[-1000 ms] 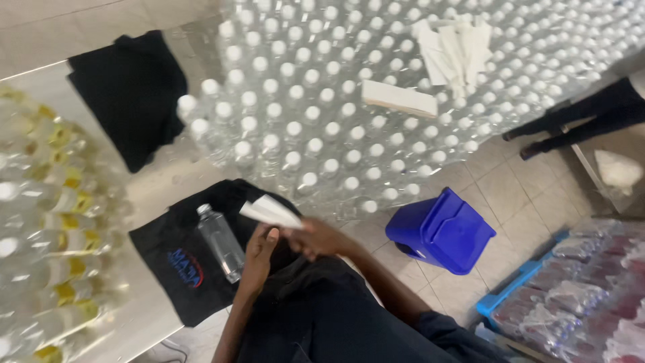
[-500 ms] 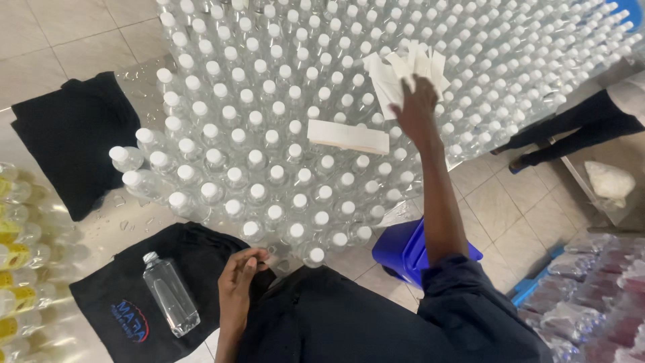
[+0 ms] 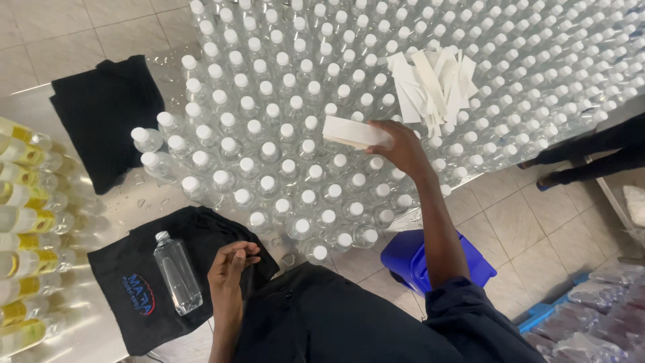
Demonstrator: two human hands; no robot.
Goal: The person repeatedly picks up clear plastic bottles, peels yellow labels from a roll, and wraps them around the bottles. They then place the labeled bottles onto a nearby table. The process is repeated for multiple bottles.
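My right hand (image 3: 402, 146) reaches out over a big block of clear, white-capped bottles (image 3: 282, 134) and grips one end of a white stack of labels (image 3: 353, 131) lying on the caps. A loose heap of white paper strips (image 3: 437, 84) lies on the caps just beyond it. My left hand (image 3: 232, 265) hovers near my body with fingers loosely curled, holding nothing. Just left of it a clear bottle (image 3: 177, 272) lies on its side on a black cloth (image 3: 134, 269).
A second black cloth (image 3: 107, 114) lies at the far left of the shiny table. Bottles with yellow labels (image 3: 27, 228) lie stacked along the left edge. A blue stool (image 3: 410, 259) stands on the tiled floor. Another person's legs (image 3: 591, 151) show at right, shrink-wrapped packs (image 3: 591, 316) below.
My right hand dropped a white strip on the heap, then drew back left onto the label stack. The left hand stayed by the lying bottle.
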